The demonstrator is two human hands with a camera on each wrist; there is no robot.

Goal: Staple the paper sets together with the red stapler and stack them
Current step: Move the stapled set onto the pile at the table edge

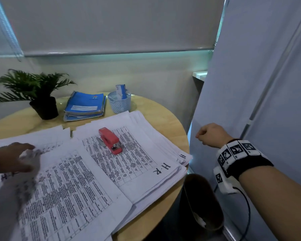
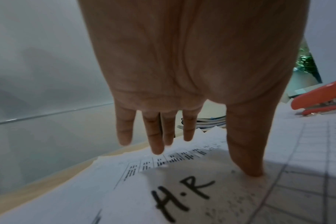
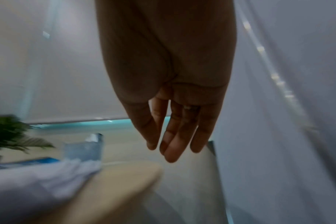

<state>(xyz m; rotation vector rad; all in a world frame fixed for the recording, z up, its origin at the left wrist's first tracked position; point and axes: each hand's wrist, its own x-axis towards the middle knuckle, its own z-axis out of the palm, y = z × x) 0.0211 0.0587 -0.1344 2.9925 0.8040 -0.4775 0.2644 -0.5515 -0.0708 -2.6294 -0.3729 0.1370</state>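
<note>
Paper under left fingers point(image 2: 157, 136): straight, spread, thumb tip pressing the printed sheet point(image 2: 182, 189) marked "H.R".
Left hand point(image 1: 12, 158): at 9 o'clock on the table.
Right fingers point(image 3: 175, 136): straight, narrow, holding nothing.
Right hand point(image 1: 211, 134): off the table edge at 3 o'clock.
Red stapler point(image 1: 109, 140): lying on the paper pile point(image 1: 146, 153), centre.
Notebooks point(image 1: 85, 106), basket point(image 1: 119, 103): 12 o'clock.
Plant point(image 1: 33, 91): 10 o'clock.

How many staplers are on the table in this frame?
1: the red stapler lies on the right-hand paper stack, with neither hand touching it. Others could be hidden under the papers.
</note>
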